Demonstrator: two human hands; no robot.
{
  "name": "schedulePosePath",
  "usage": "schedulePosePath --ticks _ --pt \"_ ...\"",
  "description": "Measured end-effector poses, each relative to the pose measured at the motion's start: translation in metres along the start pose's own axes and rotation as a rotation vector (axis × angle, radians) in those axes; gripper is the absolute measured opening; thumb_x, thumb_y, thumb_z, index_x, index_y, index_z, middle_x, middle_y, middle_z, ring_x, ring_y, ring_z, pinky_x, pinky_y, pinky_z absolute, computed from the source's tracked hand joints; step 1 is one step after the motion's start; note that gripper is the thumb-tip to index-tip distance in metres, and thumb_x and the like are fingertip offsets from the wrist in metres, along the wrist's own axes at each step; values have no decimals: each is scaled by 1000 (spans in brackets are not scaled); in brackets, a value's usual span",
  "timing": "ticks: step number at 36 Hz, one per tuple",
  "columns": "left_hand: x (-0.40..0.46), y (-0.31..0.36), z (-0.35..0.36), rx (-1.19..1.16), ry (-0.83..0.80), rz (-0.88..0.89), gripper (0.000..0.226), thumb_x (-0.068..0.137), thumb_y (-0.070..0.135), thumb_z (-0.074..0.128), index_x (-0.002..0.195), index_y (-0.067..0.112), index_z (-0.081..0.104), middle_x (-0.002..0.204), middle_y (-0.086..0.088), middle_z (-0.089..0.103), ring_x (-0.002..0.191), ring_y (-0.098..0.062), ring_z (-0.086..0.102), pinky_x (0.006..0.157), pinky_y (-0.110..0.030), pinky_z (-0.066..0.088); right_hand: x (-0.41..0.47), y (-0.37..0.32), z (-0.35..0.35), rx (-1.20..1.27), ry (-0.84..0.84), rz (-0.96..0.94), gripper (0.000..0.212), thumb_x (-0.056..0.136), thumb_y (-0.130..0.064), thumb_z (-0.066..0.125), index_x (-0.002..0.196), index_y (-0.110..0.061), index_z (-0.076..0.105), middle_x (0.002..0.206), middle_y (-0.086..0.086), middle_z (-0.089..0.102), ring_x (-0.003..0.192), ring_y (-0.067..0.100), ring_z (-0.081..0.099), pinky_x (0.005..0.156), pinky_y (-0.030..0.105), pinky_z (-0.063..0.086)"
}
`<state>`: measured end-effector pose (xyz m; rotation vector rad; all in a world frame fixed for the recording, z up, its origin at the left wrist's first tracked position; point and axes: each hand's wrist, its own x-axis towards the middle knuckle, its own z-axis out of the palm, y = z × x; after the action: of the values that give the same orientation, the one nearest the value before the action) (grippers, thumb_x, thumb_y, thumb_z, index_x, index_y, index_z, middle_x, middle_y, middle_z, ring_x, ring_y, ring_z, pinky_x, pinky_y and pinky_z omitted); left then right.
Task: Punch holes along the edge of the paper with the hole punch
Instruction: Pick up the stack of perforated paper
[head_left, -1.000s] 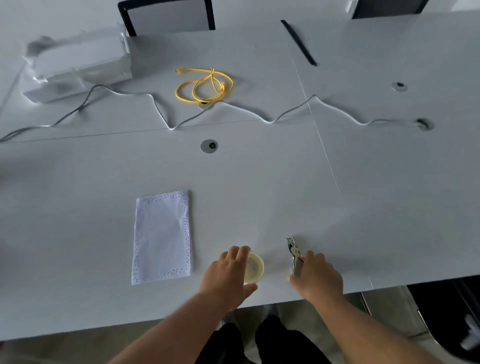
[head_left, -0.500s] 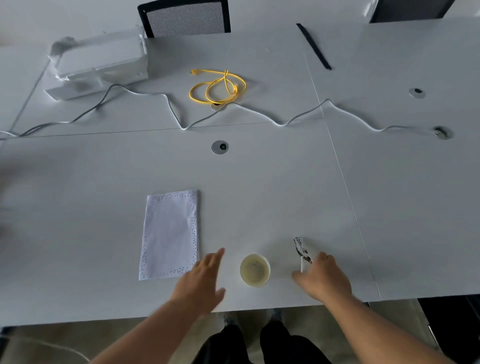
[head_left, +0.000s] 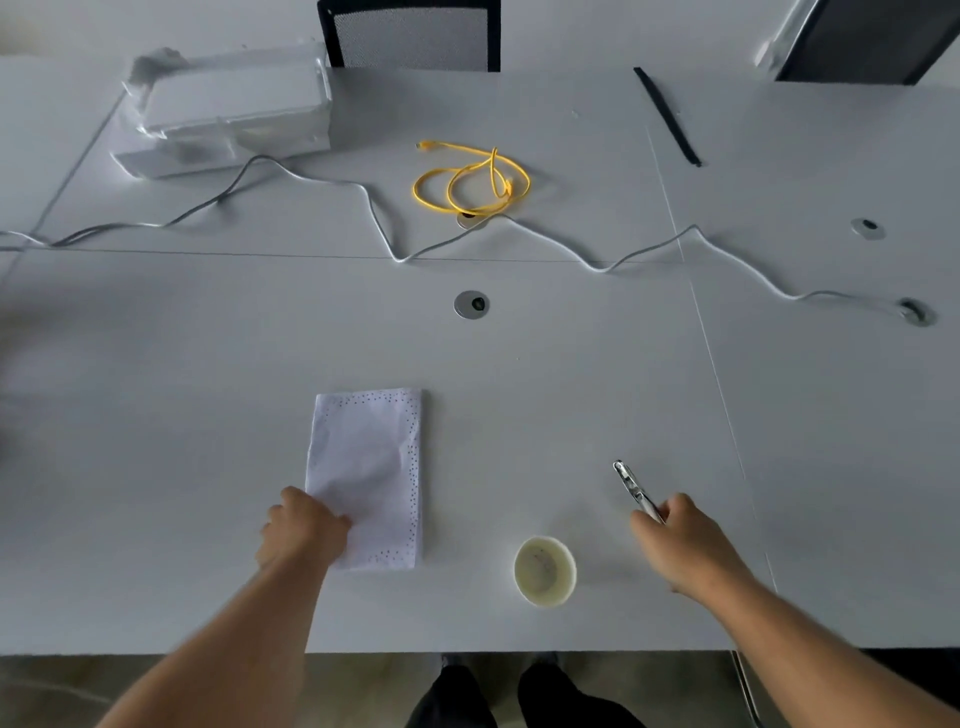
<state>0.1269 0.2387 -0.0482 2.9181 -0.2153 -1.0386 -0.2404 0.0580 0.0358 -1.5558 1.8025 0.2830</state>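
A folded white paper (head_left: 371, 467) lies flat on the white table (head_left: 571, 389), with rows of small punched holes along its far, right and near edges. My left hand (head_left: 301, 527) rests on its near left corner, fingers curled over the paper's edge. To the right, my right hand (head_left: 683, 540) is closed around the handles of a metal hole punch (head_left: 631, 486), whose jaw points away from me, low over the table. A small pale yellow round cup (head_left: 544, 570) stands between my two hands.
A coiled yellow cable (head_left: 470, 179) and a long white cord (head_left: 597, 265) lie across the far half of the table. A wrapped white box (head_left: 228, 111) sits at the far left, a black strip (head_left: 667, 117) at the far right. A chair back (head_left: 410, 34) stands behind.
My left hand left the yellow cup and moved left onto the paper's near corner. My right hand stayed closed on the hole punch. The camera view shifted.
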Motion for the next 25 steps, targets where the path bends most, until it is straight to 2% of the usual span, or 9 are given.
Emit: schedulePosePath --ticks 3,5,7,9,12,14,16,20,25 --pt "11 -2 -3 -13 -62 25 60 80 35 79 126 5 55 119 -20 68 110 -43 67 84 -44 56 1 -13 -1 38 -3 -18 31 78 -47 53 88 -18 53 83 7 69 76 29 68 75 48 63" --pt "12 -3 -4 8 -46 132 35 83 32 74 107 7 68 96 -15 71 95 -40 72 72 -36 54 3 -24 0 57 -18 -37 29 78 -46 53 87 -18 53 82 6 69 74 28 68 71 41 61" --pt "8 -1 -2 -122 -19 208 17 86 23 74 86 7 69 80 -13 70 75 -35 68 64 -35 50 6 -35 1 66 -39 -66 27 78 -43 54 87 -18 53 81 5 69 72 25 66 63 35 52" --pt "-1 5 -1 -333 -50 234 15 88 18 77 81 9 67 79 -12 72 69 -31 64 61 -35 49 9 -47 3 103 -69 -111 18 82 -32 57 89 -16 54 81 6 70 73 27 64 61 34 45" --pt "-21 18 -9 -536 -134 315 10 90 17 80 87 16 70 87 -6 78 79 -29 72 65 -35 52 13 -68 7 222 -146 -199 10 86 -15 58 96 -13 59 84 12 70 73 32 62 66 39 49" --pt "-36 29 -18 -643 -155 376 7 91 16 80 91 16 73 82 -1 82 81 -24 75 66 -34 55 14 -85 8 328 -188 -250 11 87 -10 60 97 -6 60 81 11 67 72 28 60 74 53 57" --pt "-50 41 -28 -752 -195 445 6 93 13 78 96 17 75 86 4 85 78 -14 78 69 -31 57 15 -104 9 460 -236 -281 12 91 -8 63 98 1 59 86 11 65 74 25 60 83 57 60" --pt "-79 69 -45 -955 -279 545 12 95 7 75 106 11 76 96 1 86 83 -13 80 66 -22 61 9 -136 5 686 -388 -359 14 94 -13 72 92 -14 58 91 12 64 80 23 63 79 44 61" --pt "-100 90 -54 -1060 -324 641 28 85 23 80 111 13 78 106 -7 85 95 -23 80 78 -31 64 -4 -150 -12 660 -362 -460 11 71 -16 70 72 -20 59 60 -6 52 56 16 48 59 33 40"
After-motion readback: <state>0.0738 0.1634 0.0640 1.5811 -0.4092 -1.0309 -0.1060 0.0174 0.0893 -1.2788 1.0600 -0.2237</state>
